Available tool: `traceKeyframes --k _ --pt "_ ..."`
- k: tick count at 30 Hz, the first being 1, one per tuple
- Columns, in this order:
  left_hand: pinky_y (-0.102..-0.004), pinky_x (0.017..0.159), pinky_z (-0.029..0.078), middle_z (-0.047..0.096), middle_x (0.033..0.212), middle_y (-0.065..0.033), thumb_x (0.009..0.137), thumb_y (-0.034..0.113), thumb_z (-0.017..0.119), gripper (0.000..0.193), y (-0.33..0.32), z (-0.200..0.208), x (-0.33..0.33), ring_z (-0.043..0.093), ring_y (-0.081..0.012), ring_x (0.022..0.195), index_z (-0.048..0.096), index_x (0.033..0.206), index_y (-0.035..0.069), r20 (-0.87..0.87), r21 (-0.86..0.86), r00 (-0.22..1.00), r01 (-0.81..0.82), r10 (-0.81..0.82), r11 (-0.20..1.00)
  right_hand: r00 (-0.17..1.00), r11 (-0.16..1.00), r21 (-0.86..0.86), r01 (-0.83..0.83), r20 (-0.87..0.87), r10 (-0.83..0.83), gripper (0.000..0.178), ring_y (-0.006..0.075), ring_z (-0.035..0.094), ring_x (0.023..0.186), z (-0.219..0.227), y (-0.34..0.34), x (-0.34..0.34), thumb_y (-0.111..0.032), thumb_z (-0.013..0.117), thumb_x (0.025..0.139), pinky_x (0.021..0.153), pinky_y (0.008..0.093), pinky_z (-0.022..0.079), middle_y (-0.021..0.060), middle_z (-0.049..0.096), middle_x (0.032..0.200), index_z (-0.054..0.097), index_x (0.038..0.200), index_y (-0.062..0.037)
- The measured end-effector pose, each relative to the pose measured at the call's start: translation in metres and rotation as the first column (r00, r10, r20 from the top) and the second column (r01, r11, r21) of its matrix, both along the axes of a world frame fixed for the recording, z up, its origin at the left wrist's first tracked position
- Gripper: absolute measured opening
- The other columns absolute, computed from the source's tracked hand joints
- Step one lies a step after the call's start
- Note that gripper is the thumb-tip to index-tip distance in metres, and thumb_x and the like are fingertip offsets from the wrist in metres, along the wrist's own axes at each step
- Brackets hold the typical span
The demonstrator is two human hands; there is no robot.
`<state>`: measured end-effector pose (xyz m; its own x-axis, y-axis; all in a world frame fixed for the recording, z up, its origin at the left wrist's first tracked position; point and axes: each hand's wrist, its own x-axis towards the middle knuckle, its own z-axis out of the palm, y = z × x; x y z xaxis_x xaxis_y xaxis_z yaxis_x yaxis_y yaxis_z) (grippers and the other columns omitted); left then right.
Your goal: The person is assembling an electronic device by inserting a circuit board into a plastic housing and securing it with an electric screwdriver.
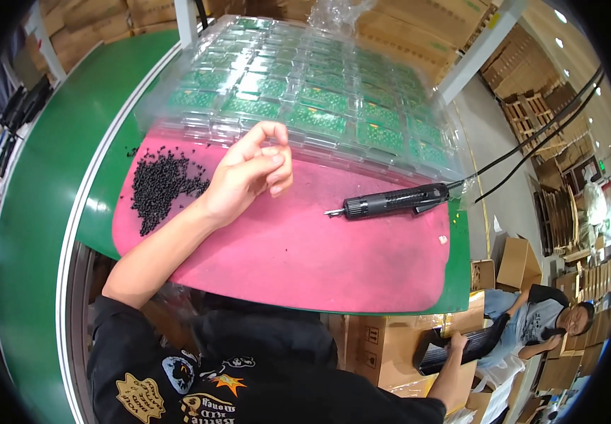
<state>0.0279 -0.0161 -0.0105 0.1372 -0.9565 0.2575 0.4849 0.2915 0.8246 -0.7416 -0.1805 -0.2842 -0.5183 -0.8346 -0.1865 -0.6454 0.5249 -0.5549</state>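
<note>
My left hand (252, 169) hovers over the pink mat (305, 261), its fingers curled in and the thumb lying across them; nothing shows in its grasp. Beside it, a pile of small black screws (160, 184) is spread on the mat's left part. A black electric screwdriver (394, 202) lies on the right of the mat, bit pointing left, touched by neither hand. Off the bench at the lower right, my right hand (456, 342) grips the edge of a long black plastic part (436, 357) above a cardboard carton (383, 346).
Clear plastic trays of green circuit boards (312, 95) stand along the mat's far side. A green belt (44, 212) with a metal rail runs at left. Cables (532, 134) trail from the screwdriver. A co-worker (532, 321) sits at the right, near the black part's far end.
</note>
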Motion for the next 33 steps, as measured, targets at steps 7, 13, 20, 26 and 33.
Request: traceKeyframes --k 7,13,20,26,33 --pt "-0.0255 0.058 0.034 0.035 0.067 0.0024 0.093 0.012 0.047 0.011 0.012 0.019 0.014 0.039 -0.0109 0.06 0.042 0.103 0.011 0.125 0.114 0.947 -0.309 0.295 0.944 0.924 0.798 -0.489 -0.352 -0.043 0.381 0.025 0.0097 0.048 0.067 0.148 0.089 0.121 -0.023 0.056 0.097 0.059 0.0251 0.042 0.0032 0.058 0.08 0.055 0.093 0.0014" --pt "-0.0231 0.059 0.035 0.041 0.069 0.0035 0.094 0.013 0.048 0.006 0.01 0.015 0.025 0.041 -0.0084 0.063 0.047 0.1 0.011 0.245 0.151 0.931 -0.312 0.27 0.938 0.554 0.463 -0.328 -0.823 -0.64 0.532 0.012 0.0311 0.043 0.066 0.234 0.123 0.213 -0.002 0.053 0.092 0.058 0.0346 0.04 0.0166 0.044 0.074 0.047 0.088 0.0072" --pt "-0.0288 0.077 0.047 0.056 0.1 -0.0022 0.092 0.014 0.056 0.025 0.018 0.015 0.011 0.054 -0.0132 0.088 0.055 0.115 0.004 0.666 0.193 0.741 -0.068 -0.079 0.979 -0.176 -0.137 0.11 -0.984 -0.622 0.763 0.024 0.0264 0.051 0.066 0.288 0.109 0.33 -0.003 0.063 0.053 0.055 0.0362 0.044 0.0099 0.051 0.076 0.049 0.072 -0.0032" --pt "-0.0441 0.078 0.048 0.062 0.096 -0.0132 0.079 0.021 0.07 0.027 0.029 0.013 0.019 0.061 -0.0349 0.093 0.06 0.097 0.003 0.978 0.168 0.14 -0.073 -0.157 0.983 -0.349 -0.317 0.187 -0.93 -0.174 0.921 0.019 0.0259 0.061 0.072 0.346 0.084 0.454 -0.006 0.064 0.068 0.056 0.0332 0.049 0.006 0.058 0.079 0.06 0.086 -0.0053" --pt "-0.0462 0.071 0.049 0.064 0.091 -0.0101 0.077 0.021 0.071 0.024 0.03 0.004 0.025 0.063 -0.033 0.09 0.063 0.092 0.004 0.977 0.097 0.2 -0.123 -0.071 0.988 -0.412 -0.525 -0.191 -0.829 -0.424 0.806 0.006 0.0365 0.053 0.06 0.37 0.003 0.65 -0.003 0.052 0.068 0.055 0.0433 0.043 0.016 0.053 0.065 0.047 0.065 -0.001"
